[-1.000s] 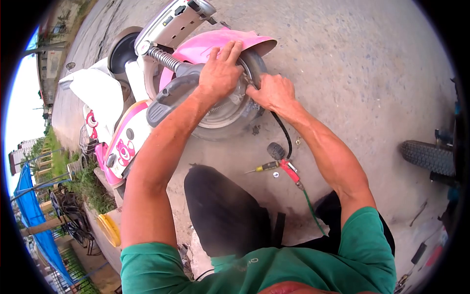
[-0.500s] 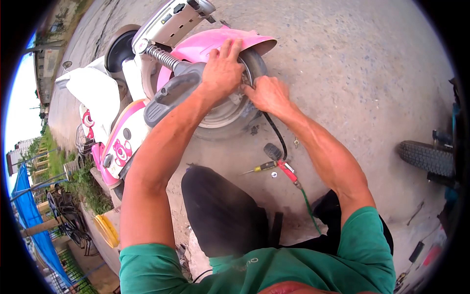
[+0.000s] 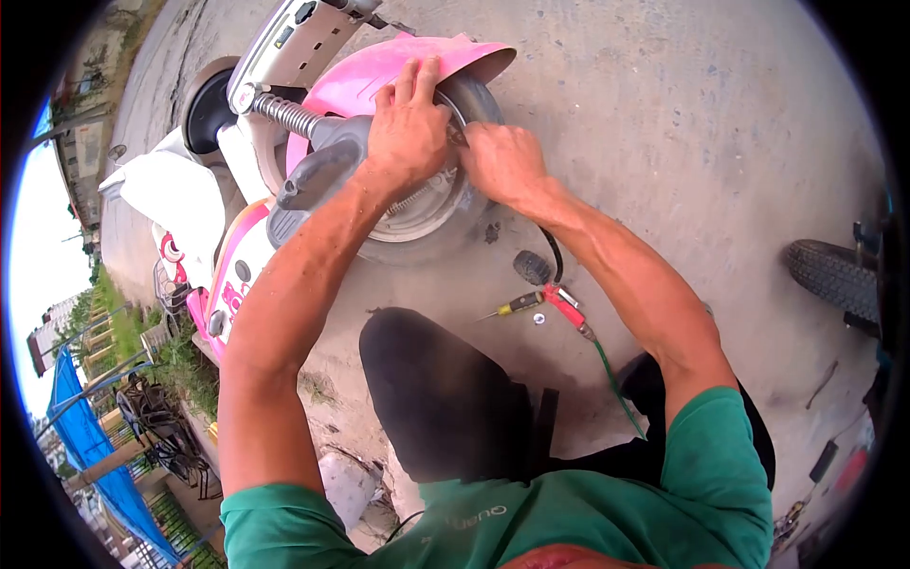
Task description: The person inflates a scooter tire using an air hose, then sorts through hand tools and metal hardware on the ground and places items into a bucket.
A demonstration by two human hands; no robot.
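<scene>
My left hand (image 3: pixel 409 128) lies over the wheel's side with fingers stretched onto the pink fender (image 3: pixel 355 81); its thumb is hidden. Close beside it, my right hand (image 3: pixel 504 163) is closed at the rim of the scooter wheel (image 3: pixel 464 204). A black air hose (image 3: pixel 553 248) runs up under my right wrist towards those fingers, which cover its end. The hose leads from a red tire inflator (image 3: pixel 564 305) with a round black gauge (image 3: pixel 532 267), lying on the ground. A yellow-and-black screwdriver (image 3: pixel 519 303) lies against the inflator.
The scooter's white-and-pink body (image 3: pixel 175 194) lies on its side, its coil spring (image 3: pixel 289 116) near my left forearm. A green hose (image 3: pixel 611 375) trails from the inflator beside my leg. Another tire (image 3: pixel 834 277) stands at the right. A blue tarp (image 3: pixel 81 408) hangs at the far left.
The view has shifted slightly, so the scooter and both hands appear further up and left. My right hand remains at the rim, its fingers closed; my left stays on the fender.
</scene>
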